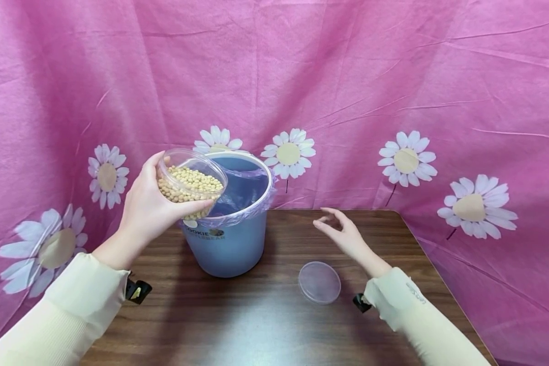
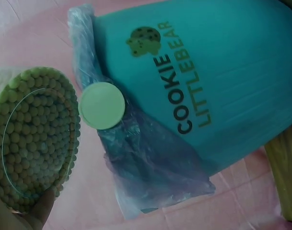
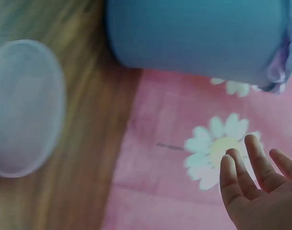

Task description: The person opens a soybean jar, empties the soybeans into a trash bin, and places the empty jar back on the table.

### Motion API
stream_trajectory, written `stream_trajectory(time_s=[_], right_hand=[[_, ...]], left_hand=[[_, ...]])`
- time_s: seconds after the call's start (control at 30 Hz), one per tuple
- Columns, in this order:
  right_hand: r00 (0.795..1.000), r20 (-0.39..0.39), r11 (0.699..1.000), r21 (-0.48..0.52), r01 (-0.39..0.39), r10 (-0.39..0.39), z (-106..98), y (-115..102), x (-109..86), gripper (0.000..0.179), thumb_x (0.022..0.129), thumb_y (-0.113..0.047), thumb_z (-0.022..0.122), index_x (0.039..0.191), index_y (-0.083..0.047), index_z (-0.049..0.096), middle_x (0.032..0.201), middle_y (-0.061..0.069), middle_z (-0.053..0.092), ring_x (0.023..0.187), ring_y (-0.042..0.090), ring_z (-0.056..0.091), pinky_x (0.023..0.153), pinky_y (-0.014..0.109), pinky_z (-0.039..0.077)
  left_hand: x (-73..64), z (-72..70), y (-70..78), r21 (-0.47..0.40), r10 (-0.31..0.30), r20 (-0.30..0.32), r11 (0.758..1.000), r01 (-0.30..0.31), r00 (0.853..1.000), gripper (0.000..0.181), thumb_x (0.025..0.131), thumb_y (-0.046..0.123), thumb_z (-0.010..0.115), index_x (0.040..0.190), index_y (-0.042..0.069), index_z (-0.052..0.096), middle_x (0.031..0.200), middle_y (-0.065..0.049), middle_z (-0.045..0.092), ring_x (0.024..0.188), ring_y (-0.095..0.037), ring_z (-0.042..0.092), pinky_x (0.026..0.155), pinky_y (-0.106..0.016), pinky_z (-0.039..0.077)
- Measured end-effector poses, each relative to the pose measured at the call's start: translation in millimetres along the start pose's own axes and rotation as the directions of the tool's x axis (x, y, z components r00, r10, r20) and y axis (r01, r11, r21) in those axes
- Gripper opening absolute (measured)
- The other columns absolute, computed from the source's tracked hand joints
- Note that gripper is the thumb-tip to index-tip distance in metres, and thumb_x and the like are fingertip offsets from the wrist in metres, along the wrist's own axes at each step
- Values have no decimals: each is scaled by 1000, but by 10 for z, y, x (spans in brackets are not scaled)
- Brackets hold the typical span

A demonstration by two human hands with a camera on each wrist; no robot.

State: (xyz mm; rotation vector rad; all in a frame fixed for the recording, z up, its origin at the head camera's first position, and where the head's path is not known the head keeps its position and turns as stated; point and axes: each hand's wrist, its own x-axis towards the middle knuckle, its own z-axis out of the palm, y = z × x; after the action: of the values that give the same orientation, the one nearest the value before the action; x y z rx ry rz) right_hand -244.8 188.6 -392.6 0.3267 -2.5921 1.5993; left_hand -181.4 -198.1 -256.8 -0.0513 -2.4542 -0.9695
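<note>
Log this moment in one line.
left hand: holding tilted bean jar | right hand: empty | bin: lined, upright | lid: flat on table

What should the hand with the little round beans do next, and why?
Maybe the left hand should tip the jar a little further toward the bucket: the jar leans that way with its top open, the beans are inside, and the bucket's lined mouth is close by.

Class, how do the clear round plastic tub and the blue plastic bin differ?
The clear tub is smaller than the blue bin. The tub is tilted in the left hand; the bin stands upright. The tub holds round yellowish beans; the bin has a purple plastic liner. Both are open-topped.
</note>
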Motion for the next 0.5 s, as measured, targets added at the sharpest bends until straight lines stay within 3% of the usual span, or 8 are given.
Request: stream_trajectory(time_s=[0.23,0.33,0.5], right_hand=[[998,46,986,167,26,-34,48,-384,269,50,98,-20,61,144,-6,48,121,27,65,83,-1,65,79,32,59],[996,74,986,164,28,-41,82,-519,397,52,98,-24,61,146,-10,46,122,27,65,86,7,67,82,40,59],[993,115,994,109,8,-21,171,-702,631,57,98,-32,61,150,-17,43,125,24,65,93,18,67,82,39,59]], left_hand=[[111,45,-90,58,8,-7,998,-7,1000,124,54,60,91,152,11,32,136,-18,55,120,-38,53,95,-59,44],[154,68,-137,77,8,-7,997,-8,1000,125,54,61,90,151,10,32,137,-19,54,122,-39,52,96,-60,44],[191,101,-201,85,-8,-13,996,9,1000,125,54,61,90,152,10,31,139,-20,52,124,-41,51,97,-61,43]])
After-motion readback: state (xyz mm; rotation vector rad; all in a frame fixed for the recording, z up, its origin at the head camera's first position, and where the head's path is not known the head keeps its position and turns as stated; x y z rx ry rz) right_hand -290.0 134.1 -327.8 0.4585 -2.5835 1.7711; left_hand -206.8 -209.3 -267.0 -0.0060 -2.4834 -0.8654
